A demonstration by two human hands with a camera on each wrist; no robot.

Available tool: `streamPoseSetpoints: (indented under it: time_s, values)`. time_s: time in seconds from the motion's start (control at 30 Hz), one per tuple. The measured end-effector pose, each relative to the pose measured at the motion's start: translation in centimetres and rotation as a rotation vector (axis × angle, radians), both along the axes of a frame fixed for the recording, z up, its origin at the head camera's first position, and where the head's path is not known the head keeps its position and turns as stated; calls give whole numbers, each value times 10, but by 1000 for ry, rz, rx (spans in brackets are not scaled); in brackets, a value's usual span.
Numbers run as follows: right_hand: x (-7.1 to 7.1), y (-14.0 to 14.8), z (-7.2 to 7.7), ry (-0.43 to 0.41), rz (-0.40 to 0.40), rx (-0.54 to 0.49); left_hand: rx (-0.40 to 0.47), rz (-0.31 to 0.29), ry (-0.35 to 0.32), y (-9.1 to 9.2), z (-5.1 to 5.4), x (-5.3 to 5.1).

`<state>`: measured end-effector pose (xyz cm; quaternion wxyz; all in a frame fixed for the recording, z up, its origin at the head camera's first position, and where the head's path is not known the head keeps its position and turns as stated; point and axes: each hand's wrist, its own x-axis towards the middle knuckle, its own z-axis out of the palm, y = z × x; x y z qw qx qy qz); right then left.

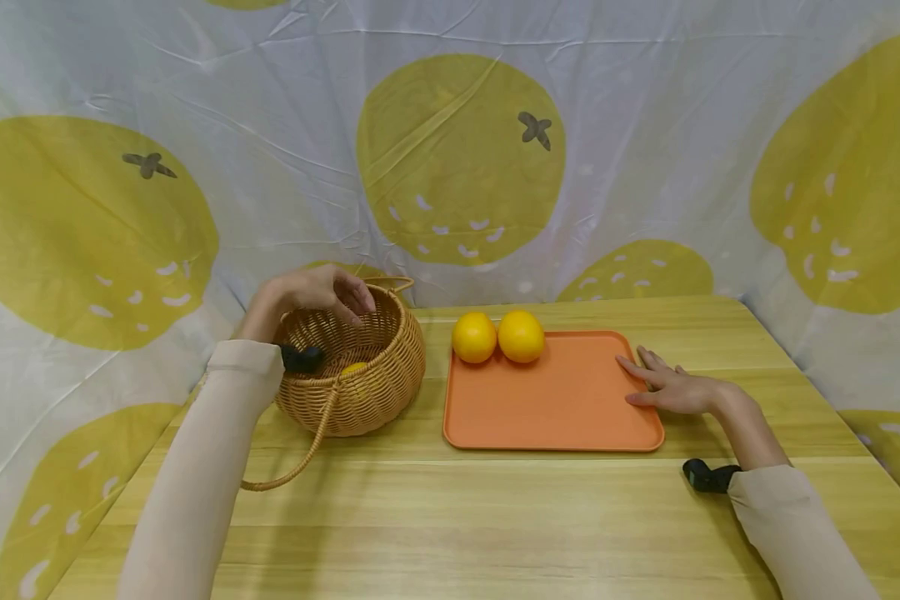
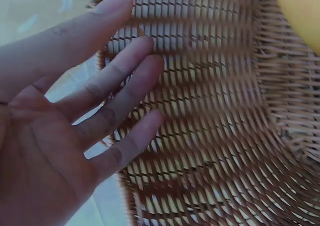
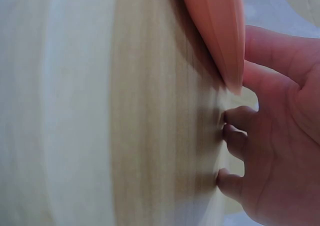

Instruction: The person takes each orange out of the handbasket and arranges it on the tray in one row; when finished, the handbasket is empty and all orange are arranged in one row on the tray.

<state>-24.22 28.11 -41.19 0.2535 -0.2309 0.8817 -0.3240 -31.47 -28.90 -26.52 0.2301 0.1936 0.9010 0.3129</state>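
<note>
My left hand (image 1: 322, 292) hovers over the mouth of a round wicker basket (image 1: 397, 375), fingers loosely bent and holding nothing. Inside the basket lies an orange (image 1: 355, 367), mostly hidden by the rim; part of this orange (image 2: 305, 13) also shows in the left wrist view. Two more oranges, a left one (image 1: 474, 338) and a right one (image 1: 521, 337), sit side by side at the back left of an orange-coloured tray (image 1: 555, 408). My right hand (image 1: 678, 392) rests at the tray's right edge, thumb and forefinger touching the tray, other fingertips on the table.
The basket's handle (image 1: 300, 471) hangs down in front onto the wooden table (image 1: 450, 525). A pale cloth (image 1: 292, 167) printed with big yellow fruits hangs behind and along both sides. The basket stands just left of the tray.
</note>
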Motion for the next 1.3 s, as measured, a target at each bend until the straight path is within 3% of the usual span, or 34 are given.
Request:
streamPoseSetpoints:
  time_s: [0.13, 0.37, 0.57, 0.87, 1.03, 1.3]
  values:
    - [-4, 5, -8, 4, 15, -16, -104, -24, -33, -4, -5, 1]
    - [-8, 9, -16, 19, 25, -14, -191, -78, -155, -3, -15, -1]
    - [-3, 4, -8, 9, 4, 22, -205, -134, -276, 1, -22, -2]
    - [4, -5, 6, 0, -12, 47, -331, -147, -343, 4, -23, 1]
    - [3, -5, 6, 0, -14, 46, -333, -143, -391, 4, -23, 4]
    - [3, -4, 5, 4, -14, 41, -260, -166, -449, -1, -23, -1]
